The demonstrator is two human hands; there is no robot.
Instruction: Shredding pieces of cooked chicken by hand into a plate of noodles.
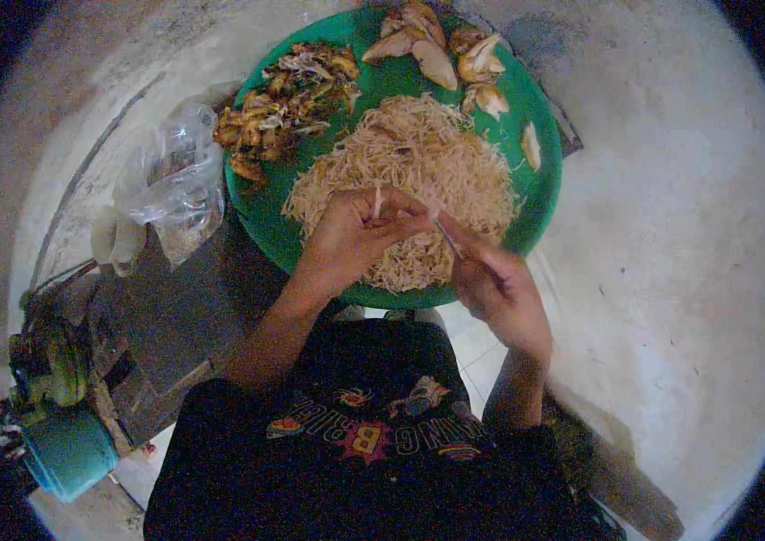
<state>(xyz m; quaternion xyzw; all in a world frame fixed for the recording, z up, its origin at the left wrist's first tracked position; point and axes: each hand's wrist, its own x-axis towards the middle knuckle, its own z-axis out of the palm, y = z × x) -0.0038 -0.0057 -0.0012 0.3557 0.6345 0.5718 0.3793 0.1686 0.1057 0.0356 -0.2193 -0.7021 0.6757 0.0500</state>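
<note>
A round green plastic tray [382, 84] lies before me, with a large heap of shredded chicken meat [416, 145] at its middle. Over the near part of the heap, my left hand [352, 230] holds a small pale piece of meat [434, 214] at its fingertips. A thin shred [377, 201] lies across its fingers. My right hand [500, 280] meets it from the right, thumb and fingers pinching the same small piece. Whole cooked chicken pieces [433, 61] rest at the tray's far edge, and one slim chunk [530, 145] at the right. Browned skin and bony scraps [281, 115] form a pile at far left.
Left of the tray, a clear plastic bag [186, 162] and pale cup-like containers [118, 237] sit by a dark wooden surface [179, 324]. A teal plastic container [74, 450] stands at lower left below greenish items [61, 372]. A pale concrete surface [666, 182] spans the right.
</note>
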